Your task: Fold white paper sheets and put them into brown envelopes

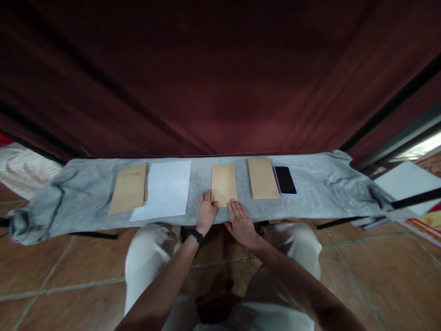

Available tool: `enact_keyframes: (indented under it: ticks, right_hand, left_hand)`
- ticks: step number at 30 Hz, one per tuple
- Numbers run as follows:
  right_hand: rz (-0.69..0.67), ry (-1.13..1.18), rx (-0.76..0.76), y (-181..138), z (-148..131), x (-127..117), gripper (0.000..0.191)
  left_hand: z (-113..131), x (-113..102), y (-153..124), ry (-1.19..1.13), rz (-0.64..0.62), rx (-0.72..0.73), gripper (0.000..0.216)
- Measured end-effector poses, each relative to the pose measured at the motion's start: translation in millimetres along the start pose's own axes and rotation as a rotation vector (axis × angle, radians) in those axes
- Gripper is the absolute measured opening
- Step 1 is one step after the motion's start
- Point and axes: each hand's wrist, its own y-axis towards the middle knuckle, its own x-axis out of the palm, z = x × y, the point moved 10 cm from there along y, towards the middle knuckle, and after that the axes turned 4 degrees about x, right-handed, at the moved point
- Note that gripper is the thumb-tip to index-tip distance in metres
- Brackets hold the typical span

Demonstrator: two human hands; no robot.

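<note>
A brown paper envelope (223, 181) lies upright in front of me on the grey cloth. My left hand (206, 214), with a black band on its wrist, grips the lower left corner, its thumb on top and its fingers along the left edge. Flat against the lower right corner rests my right hand (241, 224), its fingers stretched out together. To the right is a brown envelope stack (263, 179). On the left, several overlapping brown envelopes (129, 188) partly cover white paper sheets (168, 188).
A dark-screened phone (285, 180) lies right of the envelope stack. The narrow bench under the grey cloth (317, 184) has rumpled ends. Behind it hangs a dark red curtain (220, 105). My knees are close under the front edge, above a tiled floor (86, 262).
</note>
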Motion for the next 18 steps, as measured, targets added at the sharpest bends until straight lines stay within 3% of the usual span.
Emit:
enact_keyframes:
  ticks: [8,12,18]
  right_hand:
    - [0.051,0.031,0.091,-7,21,-18,0.056]
    - [0.048,0.097,0.149,1,35,-25,0.038]
    - [0.036,0.173,0.195,13,44,-31,0.03]
  left_hand:
    - [8,-9,-7,0.116,0.043,-0.015,0.039]
    - [1,-12,-5,0.052,-0.02,-0.141,0.028]
    - [-12,-7,2,-0.145,-0.106,-0.316,0.018]
